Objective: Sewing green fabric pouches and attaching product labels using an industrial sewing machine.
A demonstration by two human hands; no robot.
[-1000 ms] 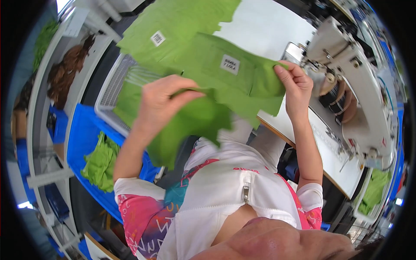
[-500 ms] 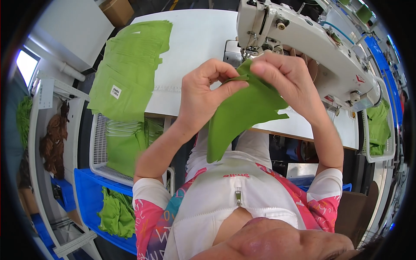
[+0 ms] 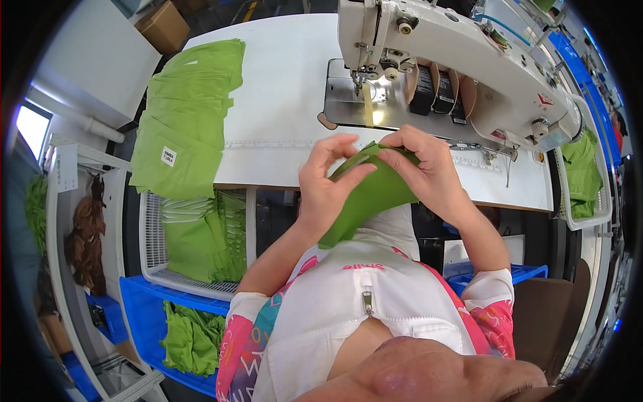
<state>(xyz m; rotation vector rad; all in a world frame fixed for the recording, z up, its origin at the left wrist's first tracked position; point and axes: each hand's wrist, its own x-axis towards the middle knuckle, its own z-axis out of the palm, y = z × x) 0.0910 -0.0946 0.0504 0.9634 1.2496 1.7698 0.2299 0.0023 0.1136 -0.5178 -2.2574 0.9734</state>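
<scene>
A green fabric piece hangs from both of my hands in front of the table's edge. My left hand pinches it at a folded edge, thumb pointing right. My right hand grips its upper corner, thumb on the cloth. Beyond them is the white sewing machine, with a metal plate under its needle. A flat stack of green pieces, one bearing a white label, lies on the left side of the white table.
A white basket of green pieces sits left of me, above a blue crate of crumpled green cloth. Another basket stands at the far right. A shelf rack with brown cloth is at left, a cardboard box at back left.
The view has turned from the left side toward the machine. My hands have come together on one green piece and moved slightly down, away from the needle area; the labelled piece is no longer held.
</scene>
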